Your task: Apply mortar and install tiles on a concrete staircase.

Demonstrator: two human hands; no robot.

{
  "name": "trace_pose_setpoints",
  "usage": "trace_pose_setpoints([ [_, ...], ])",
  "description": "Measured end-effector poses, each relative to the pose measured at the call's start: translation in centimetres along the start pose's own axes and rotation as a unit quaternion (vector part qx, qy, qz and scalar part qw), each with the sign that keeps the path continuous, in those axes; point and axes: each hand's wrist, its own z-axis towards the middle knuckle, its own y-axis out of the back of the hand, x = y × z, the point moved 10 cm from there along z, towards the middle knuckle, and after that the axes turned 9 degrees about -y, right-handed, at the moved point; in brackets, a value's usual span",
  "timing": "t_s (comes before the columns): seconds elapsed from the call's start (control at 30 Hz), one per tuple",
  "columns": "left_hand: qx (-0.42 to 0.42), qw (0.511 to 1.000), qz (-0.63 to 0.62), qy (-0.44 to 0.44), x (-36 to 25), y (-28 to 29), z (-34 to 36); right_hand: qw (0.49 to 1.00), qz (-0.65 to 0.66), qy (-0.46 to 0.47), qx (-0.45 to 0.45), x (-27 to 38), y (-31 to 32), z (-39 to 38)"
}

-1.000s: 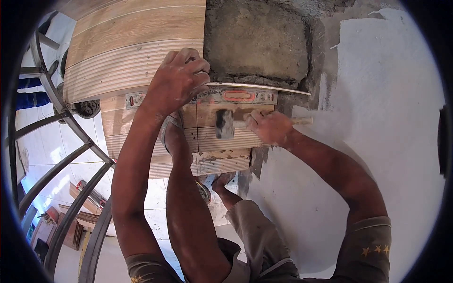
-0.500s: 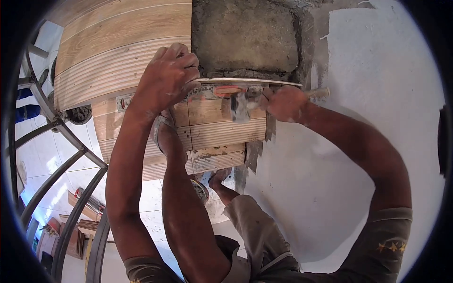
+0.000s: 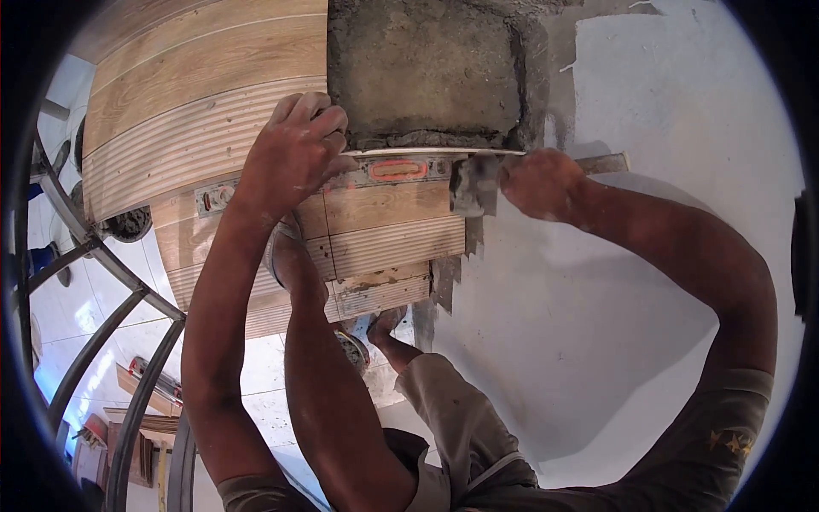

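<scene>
My left hand (image 3: pixel 299 141), fingers curled, is closed at a long metal spirit level (image 3: pixel 439 167) lying across the wood-look stair tile (image 3: pixel 392 200). The level shows on both sides of the hand; the exact grip is partly hidden. In my right hand (image 3: pixel 544 183) is a short-handled mallet, its grey, smeared head (image 3: pixel 474 185) blurred over the level's right end. Its handle (image 3: pixel 604 163) sticks out right of the fist. Behind the level runs the tile's thin pale back edge, and beyond it lies a rough cement bed (image 3: pixel 426 72).
Ribbed wood-look tiles (image 3: pixel 205 136) cover the upper step at left. A white wall (image 3: pixel 631 341) stands at right. Metal railing bars (image 3: pixel 128 282) curve along the left. A bucket of mortar (image 3: pixel 130 224) sits beyond them. My foot (image 3: pixel 281 247) rests on a step.
The mallet in my right hand has shifted right, its head now over the level's right end. My left hand stays at the level. The whole view has moved slightly.
</scene>
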Motion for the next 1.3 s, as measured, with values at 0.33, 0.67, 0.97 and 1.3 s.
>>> trace_pose_setpoints([
  [0.33,0.002,0.999,-0.043,0.008,0.5,0.6,-0.3,0.998,-0.016,0.053,-0.007,0.6,0.1,0.0],
  [0.67,0.012,1.000,-0.023,-0.011,0.5,0.3,-0.3,0.996,-0.021,0.083,0.037,1.1,-1.6,0.3],
  [0.97,0.000,0.999,-0.034,-0.013,0.9,-0.1,-0.7,0.998,0.026,0.061,0.011,2.4,-2.2,2.0],
  [1.3,0.009,0.999,-0.035,-0.017,1.0,-0.3,-0.7,0.997,0.054,0.044,-0.011,3.0,-2.2,3.3],
])
